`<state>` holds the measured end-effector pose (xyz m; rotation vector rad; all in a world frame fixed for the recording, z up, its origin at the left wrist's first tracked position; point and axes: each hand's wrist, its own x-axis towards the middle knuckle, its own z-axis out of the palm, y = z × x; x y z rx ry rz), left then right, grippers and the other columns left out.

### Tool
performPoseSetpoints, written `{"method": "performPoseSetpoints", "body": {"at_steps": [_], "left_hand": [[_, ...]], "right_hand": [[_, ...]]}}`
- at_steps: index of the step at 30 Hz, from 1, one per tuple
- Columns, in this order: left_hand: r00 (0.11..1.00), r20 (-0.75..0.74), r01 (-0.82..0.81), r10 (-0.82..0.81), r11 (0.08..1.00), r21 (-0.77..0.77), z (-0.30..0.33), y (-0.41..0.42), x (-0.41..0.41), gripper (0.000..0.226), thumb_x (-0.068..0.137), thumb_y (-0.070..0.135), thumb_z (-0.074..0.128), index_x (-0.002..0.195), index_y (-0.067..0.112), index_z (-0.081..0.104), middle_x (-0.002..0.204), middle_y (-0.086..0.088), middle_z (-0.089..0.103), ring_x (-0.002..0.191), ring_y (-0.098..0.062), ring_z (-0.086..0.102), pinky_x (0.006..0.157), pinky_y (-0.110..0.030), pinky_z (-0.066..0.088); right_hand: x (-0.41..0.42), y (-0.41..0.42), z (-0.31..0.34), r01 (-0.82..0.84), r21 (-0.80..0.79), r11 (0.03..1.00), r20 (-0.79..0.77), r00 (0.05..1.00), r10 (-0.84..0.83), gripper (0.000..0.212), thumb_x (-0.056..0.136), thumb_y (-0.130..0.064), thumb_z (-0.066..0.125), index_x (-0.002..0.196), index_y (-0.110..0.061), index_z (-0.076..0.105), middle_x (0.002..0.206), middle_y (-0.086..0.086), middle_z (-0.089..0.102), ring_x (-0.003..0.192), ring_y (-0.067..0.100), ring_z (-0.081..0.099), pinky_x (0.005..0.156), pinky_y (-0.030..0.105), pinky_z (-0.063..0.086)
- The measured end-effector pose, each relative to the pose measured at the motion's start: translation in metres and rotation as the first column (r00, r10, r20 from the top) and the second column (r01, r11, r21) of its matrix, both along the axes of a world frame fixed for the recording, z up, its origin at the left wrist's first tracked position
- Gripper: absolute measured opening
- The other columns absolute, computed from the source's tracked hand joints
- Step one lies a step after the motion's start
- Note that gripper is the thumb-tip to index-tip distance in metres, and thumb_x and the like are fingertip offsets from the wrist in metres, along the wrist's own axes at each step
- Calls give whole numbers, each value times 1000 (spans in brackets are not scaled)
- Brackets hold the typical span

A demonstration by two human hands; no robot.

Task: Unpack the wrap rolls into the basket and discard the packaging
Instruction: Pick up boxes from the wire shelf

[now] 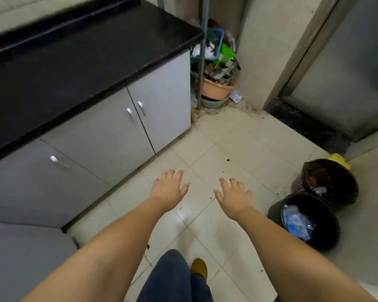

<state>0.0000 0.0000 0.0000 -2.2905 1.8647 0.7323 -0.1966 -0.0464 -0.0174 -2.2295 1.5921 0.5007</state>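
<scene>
My left hand (169,188) and my right hand (235,198) are stretched out over the tiled floor, palms down, fingers spread, holding nothing. No wrap rolls show in this view. To the right stand two black-lined waste bins: the near bin (308,221) holds bluish clear plastic packaging, and the far bin (330,182) holds mixed rubbish. A blue basket (215,42) sits on a metal rack in the far corner, filled with odds and ends.
A black countertop (74,62) over grey cabinets (109,131) runs along the left. A peach basin (216,89) sits under the rack. A metal door (345,68) is at the right. Crumbs litter the floor. My leg and shoe (199,269) are below.
</scene>
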Motion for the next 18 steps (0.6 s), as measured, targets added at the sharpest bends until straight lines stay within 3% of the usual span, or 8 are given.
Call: {"method": "performPoseSetpoints", "body": {"at_steps": [6,18], "left_hand": [[998,-6,68,-68,998,19,0,-80,-13,53,97,47,27,141,16,31,144,-13,37,131,-31,36,105,-47,35],[995,-13,102,-102,995,1,25,-331,27,53,98,45,28,140,14,32,139,-15,42,127,-33,39,99,-46,40]], "right_hand": [[-12,-79,-3,1,15,1000,-56,998,0,55,98,-48,16,147,-24,18,150,9,31,133,28,33,102,46,35],[15,-328,25,101,-23,995,0,995,-101,52,97,-50,18,143,-26,27,146,8,36,131,28,36,100,48,35]]}}
